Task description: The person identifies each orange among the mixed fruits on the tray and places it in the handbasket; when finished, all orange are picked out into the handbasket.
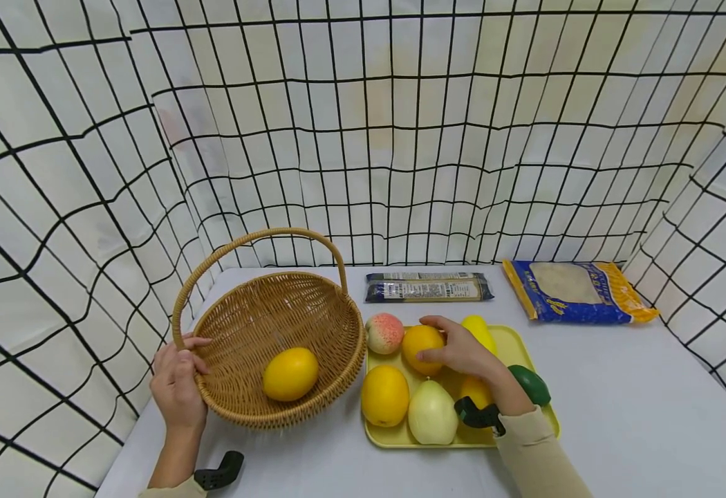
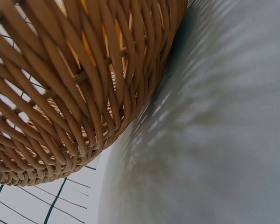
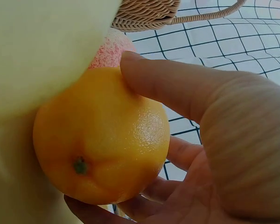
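A wicker basket [image 1: 276, 297] with an arched handle is tilted on the left side of the table. My left hand [image 1: 179, 387] grips its left rim by the handle's base. Inside lies one yellow fruit [image 1: 291, 374], like a lemon. Over the yellow tray [image 1: 512, 339], my right hand [image 1: 462, 351] holds an orange [image 3: 102, 135], thumb on one side and fingers round the other in the right wrist view. Beside that orange are a pink peach [image 1: 384, 333], a second orange [image 1: 385, 395] and a pale green pear [image 1: 432, 413].
Also on the tray are a long yellow fruit [image 1: 478, 333], a green fruit [image 1: 529, 384] and an orange-coloured fruit [image 1: 475, 392] partly behind my right wrist. Dark flat packets [image 1: 428, 287] and a blue-and-yellow bag [image 1: 577, 290] lie along the back. Black grid netting [image 1: 363, 169] surrounds the table.
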Demonstrator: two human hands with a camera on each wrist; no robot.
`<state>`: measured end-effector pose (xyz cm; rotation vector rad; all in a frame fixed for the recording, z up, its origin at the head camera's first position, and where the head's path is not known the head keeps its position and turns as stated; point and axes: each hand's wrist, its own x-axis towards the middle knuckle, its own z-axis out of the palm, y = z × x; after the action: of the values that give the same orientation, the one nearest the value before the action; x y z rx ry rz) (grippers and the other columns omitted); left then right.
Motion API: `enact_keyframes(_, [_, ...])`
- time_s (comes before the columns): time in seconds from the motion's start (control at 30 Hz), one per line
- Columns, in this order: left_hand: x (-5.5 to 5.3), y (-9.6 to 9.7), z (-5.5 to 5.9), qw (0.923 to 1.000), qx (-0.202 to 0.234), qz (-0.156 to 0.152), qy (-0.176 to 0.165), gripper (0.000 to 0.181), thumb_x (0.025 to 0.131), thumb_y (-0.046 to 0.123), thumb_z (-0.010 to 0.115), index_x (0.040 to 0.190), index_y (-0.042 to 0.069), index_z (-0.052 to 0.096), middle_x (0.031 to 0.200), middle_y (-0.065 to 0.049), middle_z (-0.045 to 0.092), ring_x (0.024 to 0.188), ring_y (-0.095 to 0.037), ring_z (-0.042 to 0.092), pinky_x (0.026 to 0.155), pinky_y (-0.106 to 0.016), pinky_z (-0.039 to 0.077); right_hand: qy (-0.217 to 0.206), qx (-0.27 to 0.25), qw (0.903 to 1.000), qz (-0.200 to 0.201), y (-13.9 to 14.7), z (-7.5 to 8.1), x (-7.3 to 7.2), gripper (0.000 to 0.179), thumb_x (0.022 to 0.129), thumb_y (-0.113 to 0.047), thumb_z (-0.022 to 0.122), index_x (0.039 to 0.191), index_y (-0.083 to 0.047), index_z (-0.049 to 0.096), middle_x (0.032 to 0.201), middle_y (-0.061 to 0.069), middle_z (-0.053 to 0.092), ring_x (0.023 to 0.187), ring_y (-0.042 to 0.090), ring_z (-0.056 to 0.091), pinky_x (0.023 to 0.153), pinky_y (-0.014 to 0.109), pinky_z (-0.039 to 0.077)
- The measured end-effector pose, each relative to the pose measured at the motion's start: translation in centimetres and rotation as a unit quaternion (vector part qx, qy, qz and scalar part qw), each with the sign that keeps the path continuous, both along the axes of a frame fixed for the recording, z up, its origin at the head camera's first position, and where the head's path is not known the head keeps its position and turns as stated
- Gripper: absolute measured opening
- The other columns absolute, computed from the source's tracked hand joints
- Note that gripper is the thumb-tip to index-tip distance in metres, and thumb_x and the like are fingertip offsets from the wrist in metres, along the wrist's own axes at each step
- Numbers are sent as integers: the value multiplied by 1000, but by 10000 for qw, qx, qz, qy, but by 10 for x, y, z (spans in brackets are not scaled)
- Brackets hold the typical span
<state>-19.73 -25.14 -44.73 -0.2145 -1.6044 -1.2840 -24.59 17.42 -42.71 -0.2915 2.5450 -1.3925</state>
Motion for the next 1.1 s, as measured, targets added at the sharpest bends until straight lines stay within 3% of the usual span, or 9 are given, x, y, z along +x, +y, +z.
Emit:
enact_keyframes(0.3, [-1,-2,-2,10000,-15,-46,52,42,91,2,39,51,-3,48,88,-5,70,106,-27,52,99,-27,28,-93,331,9994,87,0,0,1,82,77,-29,80,147,-11,40,126,10,57,99,23,55,90,41,45])
enact_keyframes(0.6, [14,16,23,9999,30,-75,141,40,90,0,37,52,-8,44,86,0,70,102,-23,52,98,-26,28,-111,571,9982,-113,-1,0,2,87,75,-33,83,147,-13,39,121,9,59,97,23,55,89,42,45])
enact_keyframes(1.1, [17,18,26,9999,27,-88,94,39,90,0,38,52,-8,45,88,2,69,103,-26,51,99,-27,28,469,477,9968,-440,-1,15,6,88,75,-38,82,148,-16,37,128,14,57,99,26,58,84,42,49])
